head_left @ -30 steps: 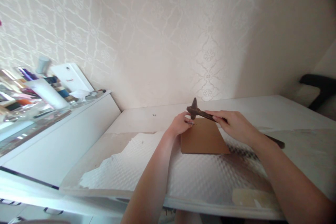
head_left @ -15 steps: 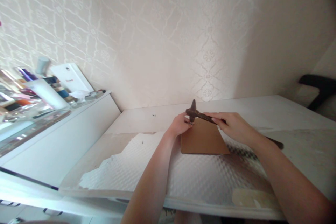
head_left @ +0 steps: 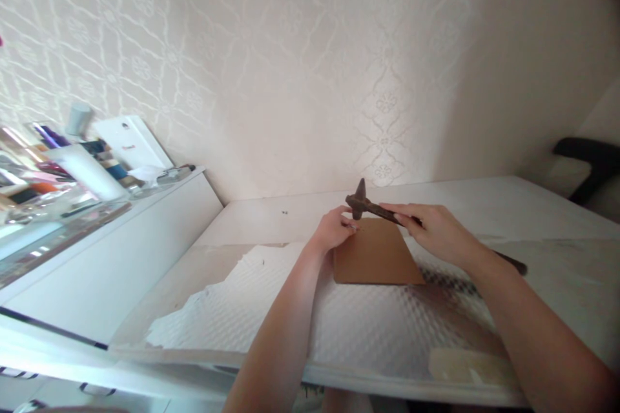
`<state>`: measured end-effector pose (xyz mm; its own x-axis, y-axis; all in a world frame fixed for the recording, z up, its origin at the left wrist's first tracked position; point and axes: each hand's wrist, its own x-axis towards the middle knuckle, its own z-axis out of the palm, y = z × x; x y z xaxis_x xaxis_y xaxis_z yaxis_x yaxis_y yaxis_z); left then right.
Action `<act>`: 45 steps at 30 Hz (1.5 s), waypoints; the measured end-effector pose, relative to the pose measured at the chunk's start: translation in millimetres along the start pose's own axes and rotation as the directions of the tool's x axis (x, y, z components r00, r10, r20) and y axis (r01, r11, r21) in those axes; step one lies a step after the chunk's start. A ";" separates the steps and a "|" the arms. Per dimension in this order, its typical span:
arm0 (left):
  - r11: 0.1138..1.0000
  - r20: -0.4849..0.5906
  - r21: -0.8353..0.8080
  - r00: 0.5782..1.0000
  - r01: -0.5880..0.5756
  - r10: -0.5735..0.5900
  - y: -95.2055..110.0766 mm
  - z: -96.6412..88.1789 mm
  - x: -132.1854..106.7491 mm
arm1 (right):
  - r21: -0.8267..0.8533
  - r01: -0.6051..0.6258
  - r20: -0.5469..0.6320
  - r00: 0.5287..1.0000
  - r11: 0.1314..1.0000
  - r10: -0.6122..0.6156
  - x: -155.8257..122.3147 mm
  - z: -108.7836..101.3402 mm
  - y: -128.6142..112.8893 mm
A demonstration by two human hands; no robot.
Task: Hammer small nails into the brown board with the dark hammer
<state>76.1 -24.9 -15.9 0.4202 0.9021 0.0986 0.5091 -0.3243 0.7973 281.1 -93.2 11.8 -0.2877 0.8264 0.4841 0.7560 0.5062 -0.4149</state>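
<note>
My right hand (head_left: 438, 227) grips the handle of a dark, rusty-looking hammer (head_left: 359, 201). The handle's end shows beyond my right forearm. The hammer head hangs just above my left hand (head_left: 334, 228), over the far left corner of a brown board (head_left: 375, 258). At that corner my left fingers are pinched together, with a small shiny bit at their tips, too small to name. The board lies flat on a white quilted sheet (head_left: 232, 310) with a torn left edge.
The sheet covers part of a white table (head_left: 252, 219) against a patterned wall. Tiny dark bits (head_left: 285, 212) lie on it at the back. A white cabinet (head_left: 121, 271) at left carries a white box (head_left: 133, 142) and assorted clutter. A black chair part (head_left: 586, 151) juts in at right.
The hammer in my right hand has risen slightly and shifted a little to the right. My left hand and the board are practically where they were.
</note>
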 end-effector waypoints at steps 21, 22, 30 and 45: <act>0.997 -0.027 0.073 1.000 -0.014 0.016 2.2 -0.5 -0.7 | 0.010 0.010 0.023 1.000 1.000 -0.011 -0.2 1.2 -1.1; 0.997 -0.026 0.077 1.000 -0.009 0.011 2.7 -0.6 -1.0 | 0.005 0.012 0.034 0.999 1.000 -0.013 -0.3 1.1 -0.7; 0.996 -0.028 0.092 1.000 -0.007 0.010 3.8 -0.7 -1.0 | 0.003 0.011 0.034 0.999 1.000 -0.011 0.3 1.9 0.5; 0.997 -0.026 0.082 1.000 -0.008 0.010 3.8 -0.6 -1.0 | 0.002 0.000 0.014 1.000 1.000 0.000 0.6 0.4 -0.5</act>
<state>77.2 -26.8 -12.6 0.4058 0.9058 0.1218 0.5655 -0.3535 0.7451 280.3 -92.8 11.9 -0.2954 0.8298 0.4734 0.7550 0.5064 -0.4166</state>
